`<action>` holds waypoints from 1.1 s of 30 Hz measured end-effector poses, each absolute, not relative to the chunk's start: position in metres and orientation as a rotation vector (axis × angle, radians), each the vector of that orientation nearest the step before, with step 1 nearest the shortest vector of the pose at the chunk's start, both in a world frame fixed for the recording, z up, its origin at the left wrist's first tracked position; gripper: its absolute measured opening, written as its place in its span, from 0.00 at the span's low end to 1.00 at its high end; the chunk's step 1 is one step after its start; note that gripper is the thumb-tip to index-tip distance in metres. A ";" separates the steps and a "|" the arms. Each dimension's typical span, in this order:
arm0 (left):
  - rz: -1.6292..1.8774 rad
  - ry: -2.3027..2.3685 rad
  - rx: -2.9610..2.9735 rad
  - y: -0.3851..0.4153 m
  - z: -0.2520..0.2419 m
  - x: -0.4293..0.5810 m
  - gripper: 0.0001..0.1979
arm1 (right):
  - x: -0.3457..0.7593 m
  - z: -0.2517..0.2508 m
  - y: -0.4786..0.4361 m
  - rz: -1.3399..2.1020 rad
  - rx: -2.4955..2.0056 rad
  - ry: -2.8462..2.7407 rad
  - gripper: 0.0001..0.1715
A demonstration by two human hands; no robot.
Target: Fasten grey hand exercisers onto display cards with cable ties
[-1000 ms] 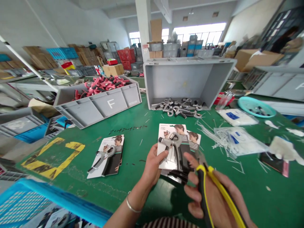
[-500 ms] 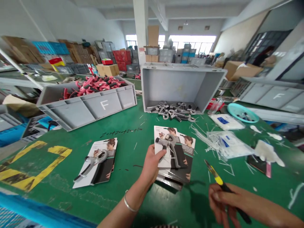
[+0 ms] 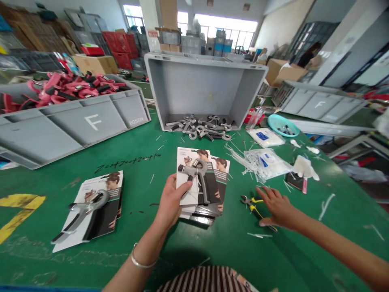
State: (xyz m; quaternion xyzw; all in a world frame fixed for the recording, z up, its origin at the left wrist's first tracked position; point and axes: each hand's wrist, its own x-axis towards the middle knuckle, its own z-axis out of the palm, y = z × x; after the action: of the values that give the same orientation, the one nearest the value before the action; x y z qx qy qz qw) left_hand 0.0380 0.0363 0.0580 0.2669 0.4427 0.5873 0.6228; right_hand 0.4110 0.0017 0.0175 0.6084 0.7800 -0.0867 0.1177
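The left hand (image 3: pixel 172 203) grips a stack of printed cards (image 3: pixel 197 182) by its near left edge, with the thumb lying across the top card and the fingers beneath the stack. The stack is tilted up off the tabletop (image 3: pixel 146 247), near the middle of the scene. A grey metal hand grip exerciser (image 3: pixel 194 170) is mounted on the top card, and a thin bracelet (image 3: pixel 138 258) circles the left wrist.

The right hand (image 3: pixel 278 209) is open, palm down, with the fingers spread. It sits just right of a pair of yellow-and-black pliers (image 3: pixel 252 207) lying on the green tabletop, though it is hard to tell whether it touches them. Loose white cable ties (image 3: pixel 237 152) are scattered to the far side of the pliers, and a clear bag of cable ties (image 3: pixel 264 163) lies beyond them.

To the left, a second card with a grip exerciser (image 3: pixel 88 211) lies flat on the tabletop. Farther off, a grey bin (image 3: pixel 194 81) stands on its side with a pile of metal grip parts (image 3: pixel 200 127) at its opening. Another grey bin marked F (image 3: pixel 91 121), at far left, holds pink-and-black handles (image 3: pixel 67 87). A teal dish (image 3: pixel 282 125) sits at far right.
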 end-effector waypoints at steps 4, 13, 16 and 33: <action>1.344 1.027 0.632 0.038 0.056 0.039 0.24 | 0.439 0.004 0.000 -0.372 1.765 2.214 0.56; 1.321 0.915 0.598 0.033 0.061 0.034 0.23 | 0.374 0.040 -0.023 -2.529 1.897 1.765 0.28; 1.269 0.849 0.601 0.032 0.066 0.032 0.22 | 0.335 0.045 -0.037 -3.120 1.661 1.586 0.23; 1.274 0.936 0.613 0.040 0.065 0.034 0.19 | 0.272 0.115 0.071 0.464 1.249 2.854 0.47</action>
State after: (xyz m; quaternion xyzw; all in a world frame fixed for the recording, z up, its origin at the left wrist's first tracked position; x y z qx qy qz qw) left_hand 0.0341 0.0402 0.0645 0.2711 0.4138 0.5635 0.6616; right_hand 0.2722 0.0715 0.1147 0.3964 0.9062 0.1474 -0.0042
